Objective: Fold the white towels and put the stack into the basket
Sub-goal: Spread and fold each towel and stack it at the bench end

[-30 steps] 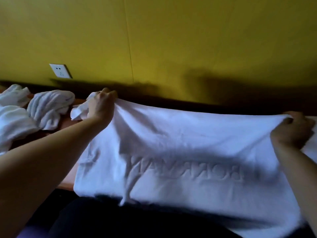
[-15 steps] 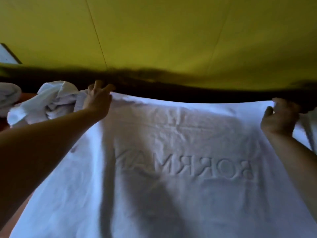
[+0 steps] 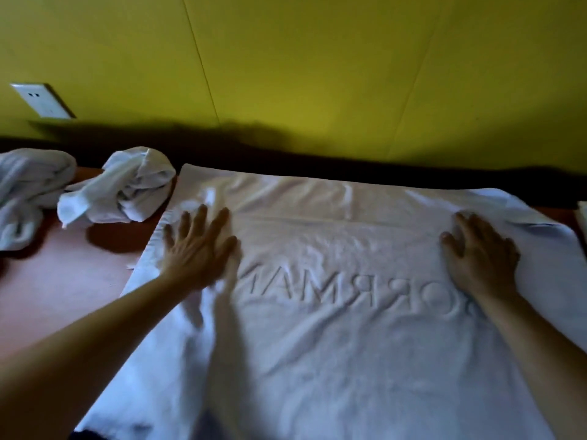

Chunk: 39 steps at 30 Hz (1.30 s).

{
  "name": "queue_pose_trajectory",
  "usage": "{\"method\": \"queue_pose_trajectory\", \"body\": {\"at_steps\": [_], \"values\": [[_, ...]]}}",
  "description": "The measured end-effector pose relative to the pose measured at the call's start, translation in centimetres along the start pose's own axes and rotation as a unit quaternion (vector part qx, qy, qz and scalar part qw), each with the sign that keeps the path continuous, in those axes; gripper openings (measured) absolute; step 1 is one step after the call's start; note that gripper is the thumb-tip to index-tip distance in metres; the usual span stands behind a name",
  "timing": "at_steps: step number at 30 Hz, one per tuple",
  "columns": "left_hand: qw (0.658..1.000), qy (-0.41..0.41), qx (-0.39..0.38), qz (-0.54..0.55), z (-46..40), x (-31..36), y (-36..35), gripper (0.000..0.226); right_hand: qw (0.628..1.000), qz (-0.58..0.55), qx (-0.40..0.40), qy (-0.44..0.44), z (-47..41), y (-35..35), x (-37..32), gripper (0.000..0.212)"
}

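Both hands lay flat, fingers spread: left hand point(image 3: 198, 249) and right hand point(image 3: 481, 254) pressed on white towel point(image 3: 333, 344) spread beneath, near its far corners.

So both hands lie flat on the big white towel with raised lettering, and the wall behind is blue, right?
Not quite: the wall is yellow-green, as the head view shows. The rest holds: the left hand and right hand lie flat, open, on the big white towel with raised lettering.
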<state>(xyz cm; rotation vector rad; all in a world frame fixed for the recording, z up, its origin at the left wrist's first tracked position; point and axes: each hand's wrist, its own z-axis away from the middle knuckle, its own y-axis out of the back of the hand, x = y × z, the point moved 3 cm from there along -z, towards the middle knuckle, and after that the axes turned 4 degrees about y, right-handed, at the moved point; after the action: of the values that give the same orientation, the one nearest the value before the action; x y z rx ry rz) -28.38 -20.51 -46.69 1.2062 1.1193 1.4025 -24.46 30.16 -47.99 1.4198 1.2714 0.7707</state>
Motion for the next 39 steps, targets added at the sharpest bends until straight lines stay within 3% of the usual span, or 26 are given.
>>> {"method": "queue_pose_trajectory", "body": {"at_steps": [4,7,10,15,19,22,25,27,30,35,39], "values": [[1.0,0.002,-0.001,-0.006,-1.1,0.9,-0.1,0.065,0.999,0.003,-0.039,-0.009,-1.2,0.2,0.6,0.069],[1.0,0.0,0.015,-0.024,-1.4,1.4,0.2,0.063,0.999,-0.016,0.001,0.032,-1.3,1.2,1.1,0.064],[0.996,-0.061,0.065,-0.03,0.4,3.7,0.6,0.065,0.999,-0.001,0.006,0.036,-1.0,2.9,3.4,0.056],[0.977,-0.206,0.063,0.002,7.5,14.1,-1.2,0.062,0.991,0.11,0.0,0.082,-1.0,5.4,7.7,0.039],[0.927,-0.363,0.084,0.041,15.7,24.0,-3.4,0.053,0.98,0.16,0.003,0.117,-2.0,6.0,9.9,0.041],[0.885,-0.461,0.036,0.064,21.8,30.3,-5.3,0.054,0.97,0.203,-0.068,0.114,-3.8,6.4,10.8,0.047],[0.831,-0.554,-0.029,0.036,26.3,34.7,-6.9,0.065,0.961,0.229,-0.118,0.101,-5.2,6.7,11.6,0.04],[0.808,-0.587,-0.046,0.012,28.2,36.8,-7.3,0.073,0.963,0.206,-0.137,0.102,-5.4,6.9,11.9,0.034],[0.802,-0.596,-0.027,-0.028,29.9,39.4,-7.4,0.082,0.976,0.152,-0.102,0.118,-5.5,7.8,12.2,0.035],[0.804,-0.592,0.054,0.001,31.4,41.6,-7.2,0.042,0.995,-0.016,0.004,0.095,-6.3,9.7,12.6,0.043],[0.829,-0.551,0.055,0.077,31.6,41.7,-6.5,0.016,0.98,-0.122,0.111,0.109,-6.6,11.3,12.9,0.038]]}}
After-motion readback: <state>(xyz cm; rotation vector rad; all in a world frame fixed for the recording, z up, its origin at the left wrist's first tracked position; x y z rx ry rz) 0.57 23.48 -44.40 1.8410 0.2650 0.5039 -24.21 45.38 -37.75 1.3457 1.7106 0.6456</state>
